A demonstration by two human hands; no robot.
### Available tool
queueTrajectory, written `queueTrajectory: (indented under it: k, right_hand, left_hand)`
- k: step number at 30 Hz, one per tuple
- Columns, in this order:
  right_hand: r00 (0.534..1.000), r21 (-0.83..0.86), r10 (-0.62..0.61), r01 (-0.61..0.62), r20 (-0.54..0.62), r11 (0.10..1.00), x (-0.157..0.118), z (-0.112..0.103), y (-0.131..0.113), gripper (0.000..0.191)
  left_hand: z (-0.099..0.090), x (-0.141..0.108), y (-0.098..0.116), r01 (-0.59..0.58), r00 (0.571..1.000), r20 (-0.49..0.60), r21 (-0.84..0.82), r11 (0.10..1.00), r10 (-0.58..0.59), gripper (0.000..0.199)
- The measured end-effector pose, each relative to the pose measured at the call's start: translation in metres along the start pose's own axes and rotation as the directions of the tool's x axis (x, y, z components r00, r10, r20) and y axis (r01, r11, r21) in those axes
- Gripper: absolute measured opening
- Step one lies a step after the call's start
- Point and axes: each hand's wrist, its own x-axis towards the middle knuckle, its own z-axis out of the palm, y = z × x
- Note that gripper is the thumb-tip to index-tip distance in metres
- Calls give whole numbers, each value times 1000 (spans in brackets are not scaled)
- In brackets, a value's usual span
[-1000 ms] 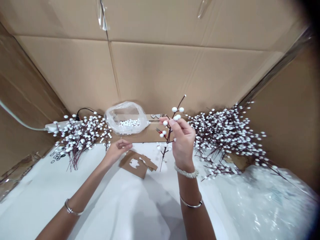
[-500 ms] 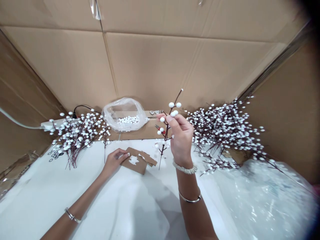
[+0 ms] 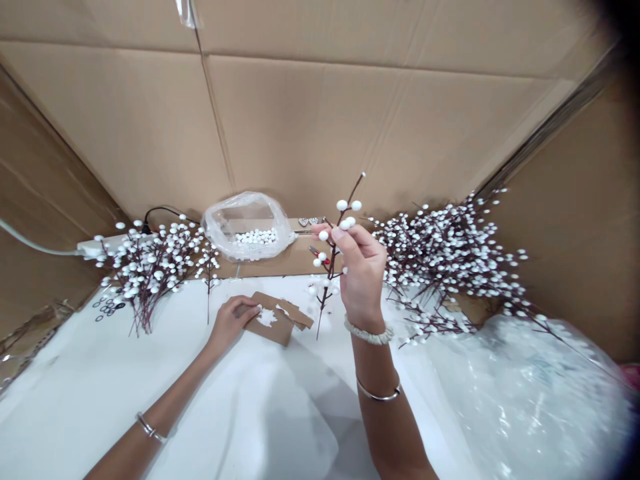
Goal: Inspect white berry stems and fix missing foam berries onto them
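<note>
Right hand: the right hand (image 3: 364,273) is raised above the middle of the white-covered table (image 3: 100,387), holding a thin brown sprig with round white berries (image 3: 333,260) upright.
Right fingers: the thumb and fingers (image 3: 340,235) pinch the stem together just below the top berries; the other fingers curl in behind.
Left hand: the left hand (image 3: 229,322) rests near the table's middle, its fingers (image 3: 253,310) lying close together on a torn brown cardboard piece (image 3: 273,328). Whether they grip it, I cannot tell.
Just changed: the left hand has moved onto the cardboard piece from just beside it, and the sprig has stayed in the right hand's pinch.
Far edge: a clear plastic bag (image 3: 220,230) of white foam balls (image 3: 256,237), red-handled snips (image 3: 314,251) and small metal heart charms (image 3: 307,221) lie along a cardboard strip.
Left side: a bundle of berry sprigs (image 3: 150,273) lies by small black rings (image 3: 106,308) and a white power strip (image 3: 93,247).
Right side: a larger bundle of berry sprigs (image 3: 450,260) lies beside crumpled clear plastic wrap (image 3: 530,400).
</note>
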Motion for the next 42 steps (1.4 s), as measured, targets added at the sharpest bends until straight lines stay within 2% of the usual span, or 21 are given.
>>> queueTrajectory:
  k: [13,18,42]
  right_hand:
    - [998,7,-53,52,33,999,0,-1,0,12]
    - [999,1,-27,27,38,1000,0,-1,0,13]
    - [998,6,-56,56,30,998,1,-1,-2,13]
  left_hand:
    - [0,0,-3,-64,998,8,54,996,64,22]
    - [0,0,-3,-71,997,6,58,996,71,22]
    - [-2,-1,-1,10,999,-31,42,999,-8,28]
